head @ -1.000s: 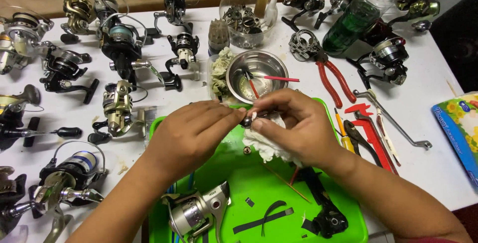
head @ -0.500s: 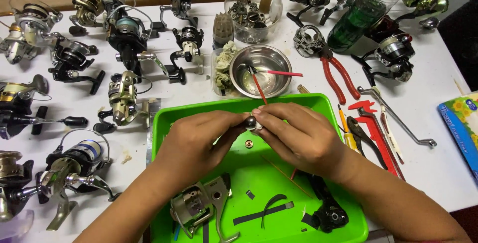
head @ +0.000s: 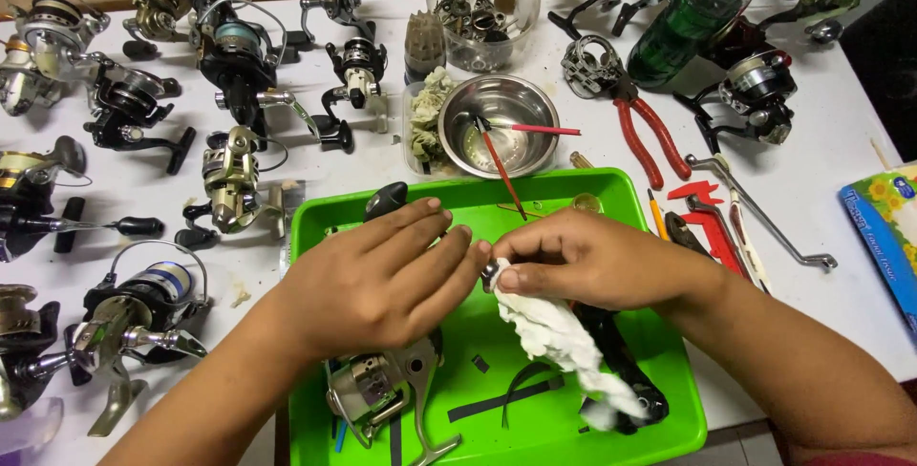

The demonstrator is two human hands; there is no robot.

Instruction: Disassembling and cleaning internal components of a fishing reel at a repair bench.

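Fishing reels (head: 143,304) crowd the left side of the white surface (head: 382,156), well apart from the work in hand. Next comes the green tray (head: 573,189), where a silver reel body (head: 368,390) lies at its near left corner, partly under the left hand (head: 382,280). That hand's fingers (head: 449,280) are stretched out and close together, their tips meeting a small round metal part (head: 491,275) from the left. The part sits above the middle of the tray, pinched between the fingertips of both hands. The right hand (head: 597,261) clamps it from the right with thumb and forefinger, along with a white cloth (head: 554,332) that hangs down from the grip over a black reel piece (head: 621,370). Behind the tray stands a steel bowl (head: 501,127). To the right lie red-handled pliers (head: 650,137).
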